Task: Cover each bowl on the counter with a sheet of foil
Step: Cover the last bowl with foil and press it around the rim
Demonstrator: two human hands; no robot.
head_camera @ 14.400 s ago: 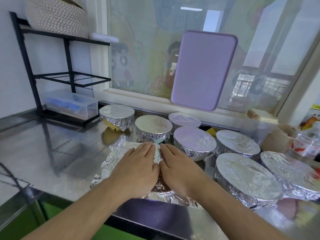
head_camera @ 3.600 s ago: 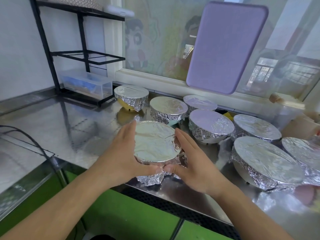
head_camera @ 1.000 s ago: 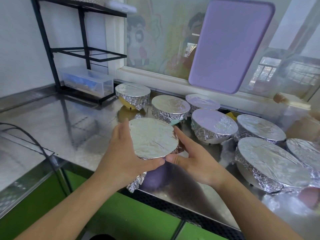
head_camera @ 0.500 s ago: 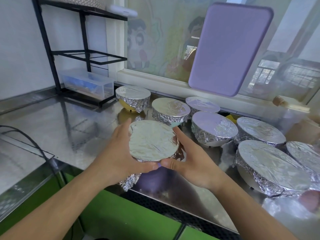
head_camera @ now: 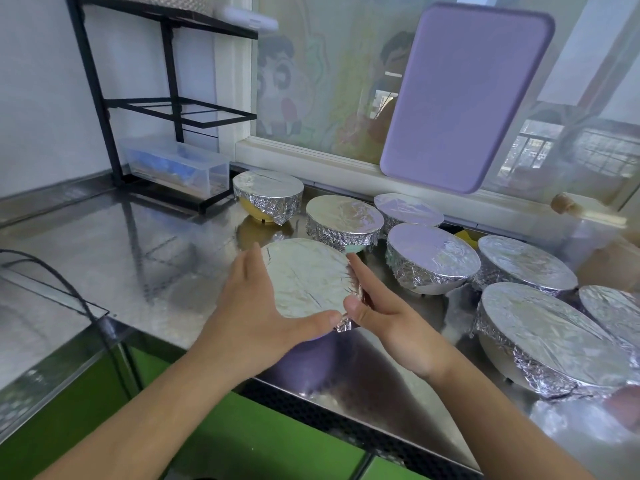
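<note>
**Head view: 2 hands around a foil-covered bowl**

Head camera looks down on the steel counter point(head_camera: 131, 244), and I see both hands holding 1 foil-covered bowl point(head_camera: 306, 277) between them, near the front edge. My left hand point(head_camera: 256, 317) has its fingers nearly straight along the left side of the bowl, and its thumb reaches under the near rim. My right hand point(head_camera: 388, 317) is spread wider: the index finger lies along the right side of the bowl, the thumb touches the crumpled foil at the near rim, close to the left thumb. I cannot tell if the bowl rests on the counter or is lifted a little; its underside is hidden by the hands.

Behind it stand other covered bowls: 1 yellow bowl point(head_camera: 268, 199) near the black rack point(head_camera: 114, 109), then a middle bowl point(head_camera: 344, 220) just beyond the fingertips, and several more on the right side, with a large bowl point(head_camera: 550, 341) closest to my right arm. A purple board point(head_camera: 464, 95) leans against the window.
</note>
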